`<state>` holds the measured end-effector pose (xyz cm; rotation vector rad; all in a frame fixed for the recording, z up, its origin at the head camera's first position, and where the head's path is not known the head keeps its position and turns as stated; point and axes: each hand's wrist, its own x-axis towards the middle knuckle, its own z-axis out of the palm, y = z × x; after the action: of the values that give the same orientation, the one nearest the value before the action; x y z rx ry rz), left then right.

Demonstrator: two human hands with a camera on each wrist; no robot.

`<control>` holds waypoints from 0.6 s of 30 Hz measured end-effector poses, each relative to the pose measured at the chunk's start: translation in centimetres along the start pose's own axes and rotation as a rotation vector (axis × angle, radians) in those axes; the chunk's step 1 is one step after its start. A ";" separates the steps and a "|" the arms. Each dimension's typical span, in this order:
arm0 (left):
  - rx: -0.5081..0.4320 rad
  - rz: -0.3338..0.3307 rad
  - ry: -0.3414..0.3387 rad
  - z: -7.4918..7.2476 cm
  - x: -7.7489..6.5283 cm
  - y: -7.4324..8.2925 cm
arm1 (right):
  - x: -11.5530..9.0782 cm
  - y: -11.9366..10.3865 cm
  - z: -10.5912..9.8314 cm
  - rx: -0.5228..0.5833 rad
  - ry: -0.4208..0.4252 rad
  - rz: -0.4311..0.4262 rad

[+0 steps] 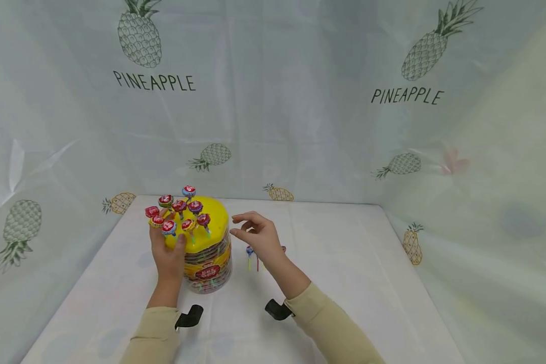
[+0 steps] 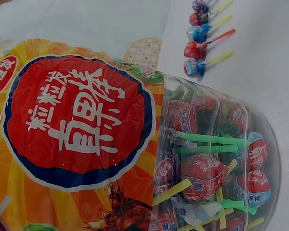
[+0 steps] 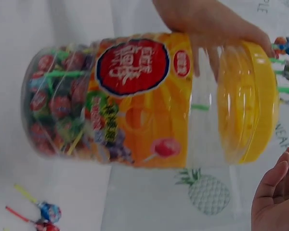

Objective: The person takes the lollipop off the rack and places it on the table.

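A clear plastic jar (image 1: 208,273) of wrapped lollipops, with a yellow and red label, stands on the white table in the head view. Its yellow lid (image 1: 219,215) has several lollipops (image 1: 195,207) stuck upright in it by their sticks. My left hand (image 1: 167,259) grips the jar's upper left side by the lid, thumb toward me; its other fingers are mostly hidden. Just right of the lid is my right hand (image 1: 261,236), thumb and forefinger apart with nothing between them. The right wrist view also shows that hand (image 3: 278,197) apart from the lid.
Several loose lollipops (image 2: 197,33) lie in a row on the table right of the jar, partly hidden by my right forearm in the head view. A pineapple-print sheet (image 1: 300,126) hangs behind and at both sides of the table (image 1: 346,263).
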<state>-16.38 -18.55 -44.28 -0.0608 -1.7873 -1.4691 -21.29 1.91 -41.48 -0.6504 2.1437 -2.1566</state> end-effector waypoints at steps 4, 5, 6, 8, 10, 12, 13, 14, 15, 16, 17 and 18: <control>-0.008 0.002 0.007 -0.1 0.0 -2.3 | 0.3 -0.7 1.5 0.006 -0.039 -0.036; -0.017 0.010 0.008 -0.2 0.1 -2.8 | 0.4 -0.8 1.8 0.004 -0.047 -0.041; -0.024 0.009 0.008 -0.2 0.1 -2.9 | 0.5 -1.0 2.1 0.003 -0.053 -0.047; -0.036 0.013 0.005 -0.2 0.1 -2.9 | 0.7 -1.4 2.7 0.000 -0.064 -0.065; -0.051 0.018 0.004 -0.2 0.2 -3.0 | 0.9 -1.8 3.1 -0.005 -0.071 -0.078; -0.052 0.024 0.005 -0.2 0.2 -3.2 | 1.0 -2.2 3.5 -0.004 -0.076 -0.090; -0.048 0.025 0.004 -0.2 0.2 -3.2 | 1.0 -2.4 3.6 -0.006 -0.078 -0.091; -0.043 0.027 0.004 -0.3 0.3 -3.2 | 1.1 -2.5 3.8 -0.006 -0.078 -0.087; -0.039 0.028 0.004 -0.2 0.3 -3.1 | 1.1 -2.6 3.9 -0.008 -0.076 -0.081; -0.035 0.027 0.004 -0.2 0.3 -3.1 | 1.1 -2.7 4.0 -0.011 -0.075 -0.073; -0.032 0.026 0.002 -0.2 0.3 -3.1 | 1.1 -2.8 4.1 -0.013 -0.073 -0.067; -0.028 0.026 0.001 -0.2 0.3 -3.0 | 1.1 -2.9 4.1 -0.015 -0.070 -0.059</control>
<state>-17.95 -19.78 -46.52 -0.0969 -1.7594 -1.4759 -20.24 -2.23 -38.53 -0.7880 2.1335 -2.1141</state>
